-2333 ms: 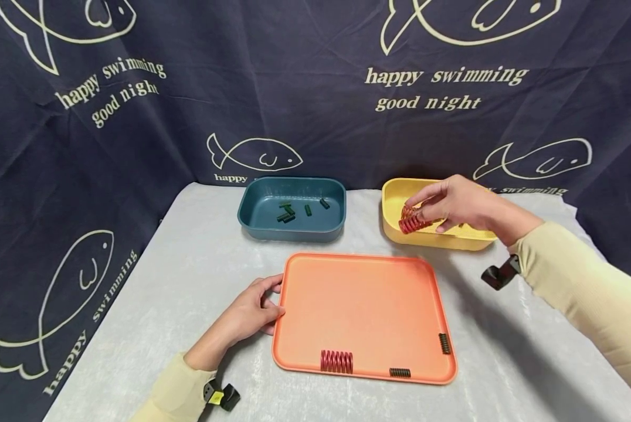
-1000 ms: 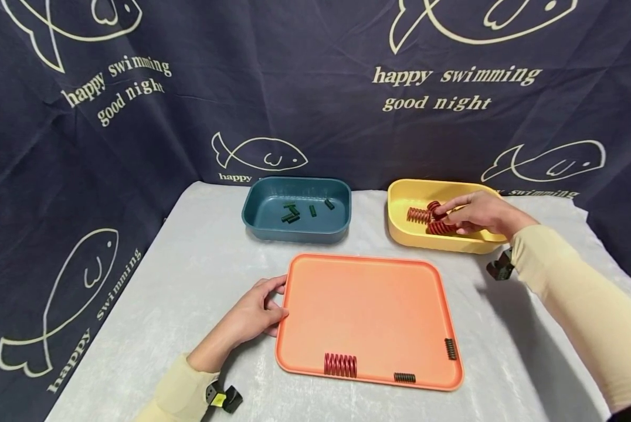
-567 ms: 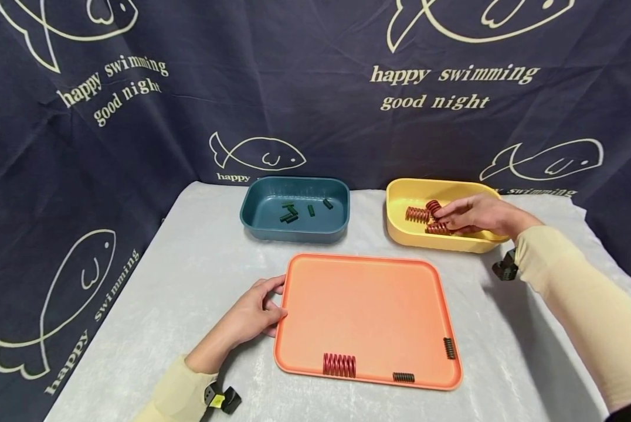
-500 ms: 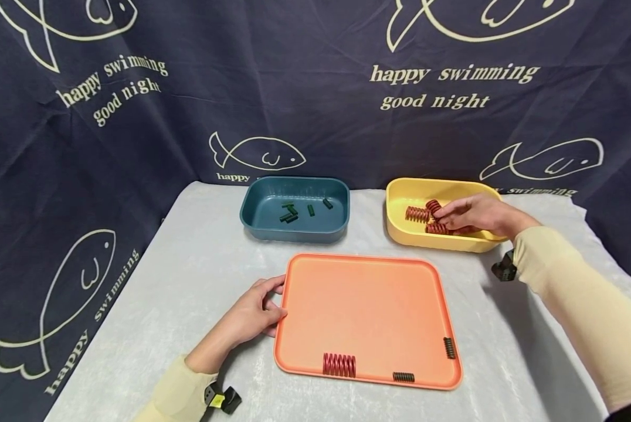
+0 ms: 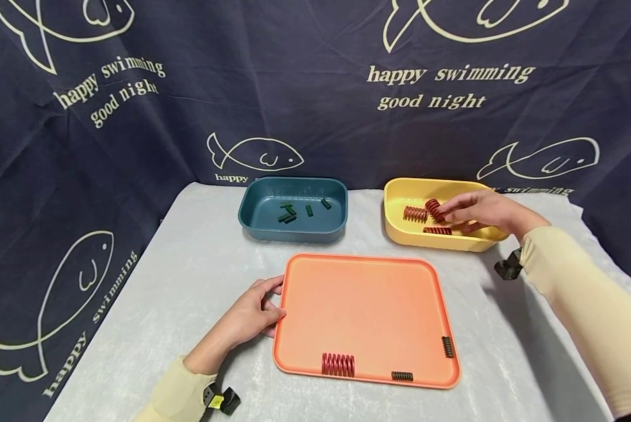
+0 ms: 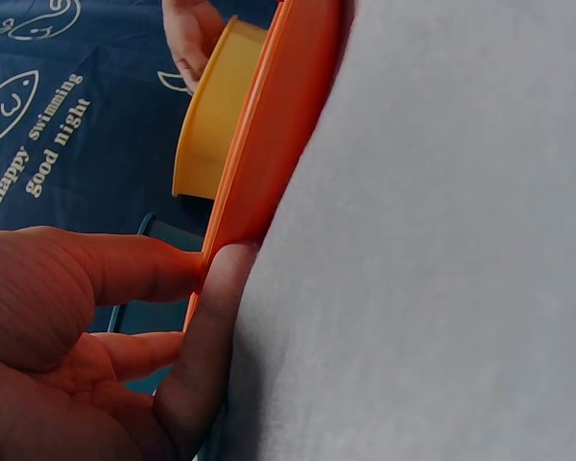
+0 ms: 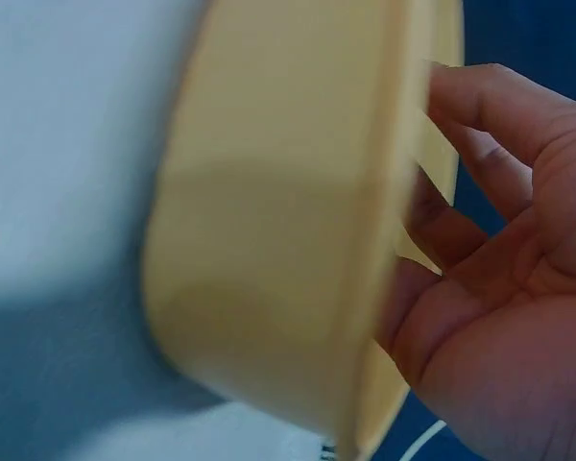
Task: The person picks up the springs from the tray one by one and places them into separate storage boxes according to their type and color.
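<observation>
My left hand (image 5: 252, 312) grips the left rim of an orange tray (image 5: 363, 305); in the left wrist view its thumb meets the rim and another finger lies along the outer side. On the tray lie a red spring (image 5: 338, 364) and two small dark green springs, one by the front edge (image 5: 402, 376), the other by the right edge (image 5: 447, 347). My right hand (image 5: 487, 211) reaches into a yellow bin (image 5: 442, 241), fingertips at a tilted red spring (image 5: 434, 210). Beside it are another red spring (image 5: 415, 214) and one nearer the front (image 5: 437, 231). The right wrist view hides the fingertips behind the bin wall.
A teal bin (image 5: 294, 234) with several small green springs stands behind the tray, left of the yellow bin. A white cloth (image 5: 204, 252) covers the table. Dark blue fabric (image 5: 315, 88) with fish drawings hangs behind and at the sides.
My right hand held red springs above the yellow bin, then lowered them inside. Since half a second ago its fingertips have shifted slightly back from the front spring. My left hand stays on the tray.
</observation>
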`<action>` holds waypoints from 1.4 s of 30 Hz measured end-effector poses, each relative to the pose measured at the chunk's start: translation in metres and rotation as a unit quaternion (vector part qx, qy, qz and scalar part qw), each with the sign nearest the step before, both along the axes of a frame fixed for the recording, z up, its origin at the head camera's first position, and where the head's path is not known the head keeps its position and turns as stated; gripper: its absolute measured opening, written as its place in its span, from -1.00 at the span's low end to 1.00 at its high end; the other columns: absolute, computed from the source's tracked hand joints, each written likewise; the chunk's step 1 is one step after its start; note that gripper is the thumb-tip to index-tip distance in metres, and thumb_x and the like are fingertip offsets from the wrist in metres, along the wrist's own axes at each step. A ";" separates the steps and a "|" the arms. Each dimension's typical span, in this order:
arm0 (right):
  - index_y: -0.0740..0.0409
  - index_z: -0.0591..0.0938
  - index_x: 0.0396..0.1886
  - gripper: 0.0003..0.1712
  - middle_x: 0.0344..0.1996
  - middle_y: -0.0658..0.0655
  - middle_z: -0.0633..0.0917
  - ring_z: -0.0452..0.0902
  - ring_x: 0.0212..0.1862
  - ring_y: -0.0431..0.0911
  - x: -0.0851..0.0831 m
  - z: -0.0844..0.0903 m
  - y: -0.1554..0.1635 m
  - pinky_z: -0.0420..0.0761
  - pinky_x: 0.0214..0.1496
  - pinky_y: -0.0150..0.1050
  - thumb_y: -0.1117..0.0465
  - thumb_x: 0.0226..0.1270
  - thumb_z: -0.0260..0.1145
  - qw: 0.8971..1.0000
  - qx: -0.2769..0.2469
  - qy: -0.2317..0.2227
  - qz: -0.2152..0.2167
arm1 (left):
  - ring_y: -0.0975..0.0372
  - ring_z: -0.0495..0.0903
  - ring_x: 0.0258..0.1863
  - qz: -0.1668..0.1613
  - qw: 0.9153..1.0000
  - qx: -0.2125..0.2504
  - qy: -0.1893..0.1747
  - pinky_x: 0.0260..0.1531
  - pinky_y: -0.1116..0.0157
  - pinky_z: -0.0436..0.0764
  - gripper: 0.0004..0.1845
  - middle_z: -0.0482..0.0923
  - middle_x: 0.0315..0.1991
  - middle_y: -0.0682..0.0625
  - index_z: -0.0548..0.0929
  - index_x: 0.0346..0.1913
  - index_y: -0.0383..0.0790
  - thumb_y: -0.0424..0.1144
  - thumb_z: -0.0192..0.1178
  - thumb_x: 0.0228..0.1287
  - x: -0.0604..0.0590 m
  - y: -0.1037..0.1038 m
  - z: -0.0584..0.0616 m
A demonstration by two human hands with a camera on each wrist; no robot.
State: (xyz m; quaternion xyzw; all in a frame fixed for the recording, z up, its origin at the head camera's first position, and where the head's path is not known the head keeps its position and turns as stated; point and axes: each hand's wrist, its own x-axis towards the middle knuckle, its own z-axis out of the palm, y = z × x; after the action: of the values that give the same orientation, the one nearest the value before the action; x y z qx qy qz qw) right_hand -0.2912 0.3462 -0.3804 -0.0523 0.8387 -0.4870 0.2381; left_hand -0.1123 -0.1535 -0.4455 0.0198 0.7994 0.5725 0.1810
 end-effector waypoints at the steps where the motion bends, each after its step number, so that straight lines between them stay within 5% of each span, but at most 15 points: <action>1: 0.19 0.72 0.15 -0.65 -0.05 -0.01 0.76 0.70 -0.10 -0.10 0.001 0.004 0.000 0.73 -0.09 -0.14 0.30 0.40 0.43 1.000 -0.002 0.006 -0.001 | 0.14 0.65 -0.37 0.000 1.000 0.000 -0.001 -0.53 0.11 0.74 -0.24 0.37 0.19 -0.21 0.33 0.53 -0.32 -0.60 0.30 0.27 0.000 0.000 0.000; 7: 0.16 0.71 0.21 -0.59 0.03 -0.07 0.73 0.66 -0.04 -0.15 0.013 0.022 -0.017 0.71 -0.02 -0.12 0.22 0.40 0.45 0.999 0.007 0.047 0.014 | 0.15 0.65 -0.36 -0.003 1.000 -0.003 0.000 -0.52 0.13 0.74 -0.24 0.36 0.20 -0.22 0.32 0.53 -0.32 -0.58 0.30 0.28 0.000 0.000 0.001; 13: 0.11 0.69 0.22 -0.59 0.05 -0.02 0.71 0.67 0.00 -0.05 0.033 0.036 -0.043 0.71 0.02 -0.10 0.25 0.39 0.46 0.998 -0.038 0.048 0.011 | 0.15 0.65 -0.36 -0.004 1.000 -0.005 0.002 -0.53 0.13 0.74 -0.24 0.36 0.19 -0.23 0.32 0.53 -0.31 -0.58 0.30 0.28 0.000 0.000 0.000; 23: 0.16 0.57 0.34 -0.46 0.17 0.21 0.66 0.63 0.10 -0.12 0.070 0.048 -0.079 0.71 -0.06 -0.10 0.19 0.42 0.43 0.991 -0.054 0.066 0.101 | 0.15 0.65 -0.37 -0.003 1.000 -0.003 0.001 -0.53 0.14 0.74 -0.25 0.36 0.19 -0.22 0.33 0.53 -0.32 -0.58 0.30 0.28 0.001 0.001 0.000; 42: 0.15 0.59 0.30 -0.51 0.10 0.35 0.66 0.69 -0.24 0.43 0.142 0.008 -0.159 0.73 -0.27 -0.04 0.20 0.43 0.43 0.966 -0.111 -0.040 0.232 | 0.14 0.65 -0.37 -0.001 1.000 -0.002 -0.002 -0.51 0.12 0.74 -0.24 0.37 0.17 -0.21 0.33 0.54 -0.29 -0.58 0.29 0.28 0.000 0.001 0.000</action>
State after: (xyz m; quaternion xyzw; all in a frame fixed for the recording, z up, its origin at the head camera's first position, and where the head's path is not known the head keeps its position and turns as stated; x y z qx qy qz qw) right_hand -0.1489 0.1871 -0.3723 -0.2516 0.7339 -0.5104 0.3709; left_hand -0.1124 -0.1523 -0.4457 0.0190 0.8002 0.5705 0.1837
